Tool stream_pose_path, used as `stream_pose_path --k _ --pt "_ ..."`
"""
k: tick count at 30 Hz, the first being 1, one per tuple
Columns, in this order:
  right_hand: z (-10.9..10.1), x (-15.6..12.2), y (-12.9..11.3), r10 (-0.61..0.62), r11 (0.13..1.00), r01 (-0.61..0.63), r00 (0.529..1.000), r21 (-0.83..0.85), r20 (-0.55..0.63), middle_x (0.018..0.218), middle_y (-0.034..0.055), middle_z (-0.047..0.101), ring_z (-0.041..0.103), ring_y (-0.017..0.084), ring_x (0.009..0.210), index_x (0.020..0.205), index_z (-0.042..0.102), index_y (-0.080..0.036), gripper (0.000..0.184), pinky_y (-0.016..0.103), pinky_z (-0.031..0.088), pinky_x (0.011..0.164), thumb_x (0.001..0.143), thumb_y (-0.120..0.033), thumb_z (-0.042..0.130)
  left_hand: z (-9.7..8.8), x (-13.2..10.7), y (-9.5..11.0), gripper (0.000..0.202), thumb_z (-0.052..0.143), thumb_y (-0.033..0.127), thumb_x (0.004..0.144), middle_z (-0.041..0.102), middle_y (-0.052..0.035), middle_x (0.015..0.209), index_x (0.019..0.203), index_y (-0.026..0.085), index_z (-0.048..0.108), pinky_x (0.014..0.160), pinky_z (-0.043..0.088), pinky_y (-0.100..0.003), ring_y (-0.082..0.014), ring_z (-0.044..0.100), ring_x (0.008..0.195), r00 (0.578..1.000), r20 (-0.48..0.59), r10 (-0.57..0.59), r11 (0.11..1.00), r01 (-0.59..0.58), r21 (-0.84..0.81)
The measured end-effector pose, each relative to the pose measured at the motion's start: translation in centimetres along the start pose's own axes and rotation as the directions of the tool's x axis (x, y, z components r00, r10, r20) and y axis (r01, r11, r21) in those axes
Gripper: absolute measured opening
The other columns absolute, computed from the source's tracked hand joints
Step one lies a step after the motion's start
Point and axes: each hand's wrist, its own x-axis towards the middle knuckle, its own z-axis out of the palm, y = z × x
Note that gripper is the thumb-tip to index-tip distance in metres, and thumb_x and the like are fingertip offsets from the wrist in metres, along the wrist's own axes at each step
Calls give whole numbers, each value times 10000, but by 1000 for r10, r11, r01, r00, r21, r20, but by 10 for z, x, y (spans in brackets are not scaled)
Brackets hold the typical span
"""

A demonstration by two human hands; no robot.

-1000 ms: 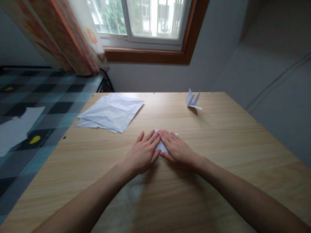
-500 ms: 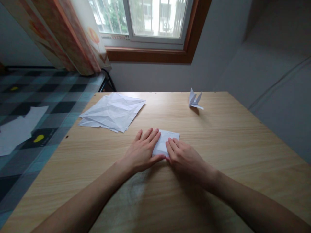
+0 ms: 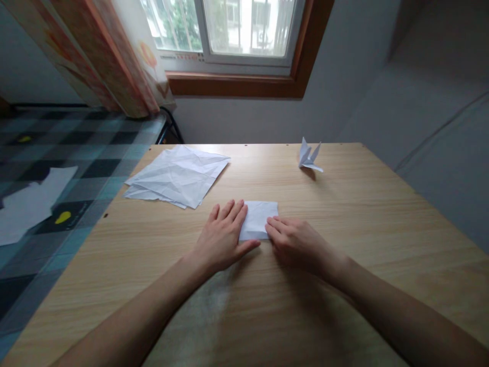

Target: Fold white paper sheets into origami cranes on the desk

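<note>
A small folded white paper (image 3: 260, 219) lies flat on the wooden table (image 3: 344, 224). My left hand (image 3: 223, 239) rests flat on the paper's left part, fingers stretched out, thumb along its near edge. My right hand (image 3: 298, 242) sits at the paper's near right corner, fingers curled with their tips touching its edge. Neither hand lifts the paper.
A stack of creased white sheets (image 3: 178, 176) lies at the table's far left. A folded paper crane (image 3: 310, 157) stands at the far right. A checked bed (image 3: 57, 168) with white paper on it lies to the left, a curtain (image 3: 114, 56) and window behind.
My right hand has slid back toward me off the folded paper, uncovering most of it. My left hand stays pressed on the left part.
</note>
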Motion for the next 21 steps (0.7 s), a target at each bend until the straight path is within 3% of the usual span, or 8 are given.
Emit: stream_pose_path --k 6,9,14,21 --pt "21 2 13 -22 1000 25 968 8 -250 1132 197 715 685 283 1035 975 678 -85 209 381 564 907 869 -92 498 2 -1 -3 744 494 687 867 428 -184 1524 1370 139 493 1131 301 -557 -377 363 1415 996 -86 10 1000 -10 -2" --pt "23 1 17 -55 998 62 946 10 -318 1115 177 726 695 274 1014 982 673 -107 201 382 565 900 887 -112 496 2 0 -4 663 531 643 870 476 -185 1485 1296 135 542 1116 329 -531 -363 408 1380 993 -115 19 1000 -20 -2" --pt "19 0 18 -143 983 172 932 59 -333 1017 128 738 695 224 965 1033 644 -133 222 338 548 896 927 -78 457 0 0 -7 586 527 594 894 518 -189 1442 1249 130 565 1098 353 -514 -348 442 1351 989 -147 27 999 -32 -33" --pt "22 0 12 -60 995 81 960 64 -275 906 103 709 663 200 889 830 620 -171 213 310 530 823 935 -85 456 0 0 -8 842 567 773 759 504 -224 1433 1291 121 534 1085 352 -559 -400 436 1334 984 -170 54 996 -65 -65"
